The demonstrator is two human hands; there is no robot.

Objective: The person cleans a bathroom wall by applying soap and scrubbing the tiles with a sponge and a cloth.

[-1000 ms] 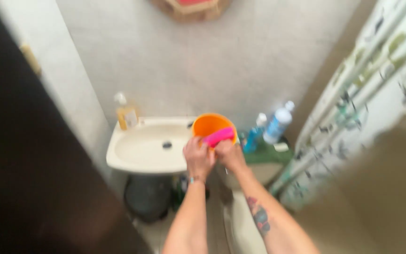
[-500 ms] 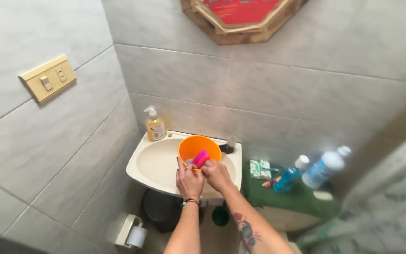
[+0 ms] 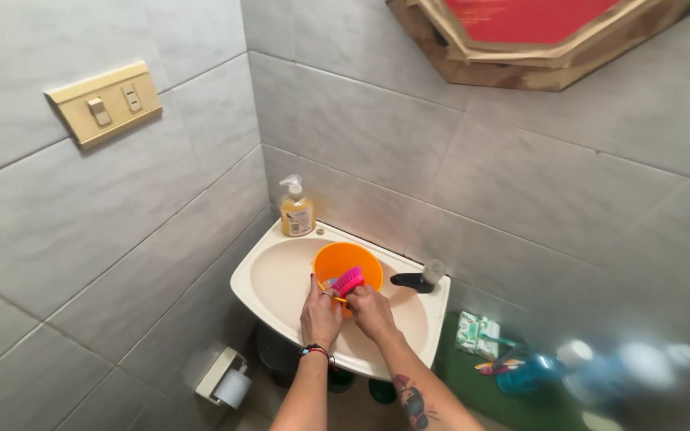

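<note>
You stand at a grey-tiled bathroom wall (image 3: 161, 231), looking down on a small white sink (image 3: 281, 279) set into its corner. Over the basin you hold an orange plastic bowl (image 3: 345, 265) with a pink scrubbing brush (image 3: 348, 281) resting across its rim. Your left hand (image 3: 320, 316) is curled around the bowl's near edge, fingers closed on the rim. Your right hand (image 3: 371, 310) is closed around the brush handle, bristles angled into the bowl.

By the look of it, the work is at an early point: bowl and brush are gathered at the sink, but no water runs from the black tap (image 3: 414, 279), and whether the bowl holds any liquid cannot be told. No suds show anywhere.

A pump bottle of amber soap (image 3: 296, 210) stands untouched on the sink's back corner, apart from both hands. A toilet-roll holder (image 3: 223, 379) hangs low on the left wall.
</note>
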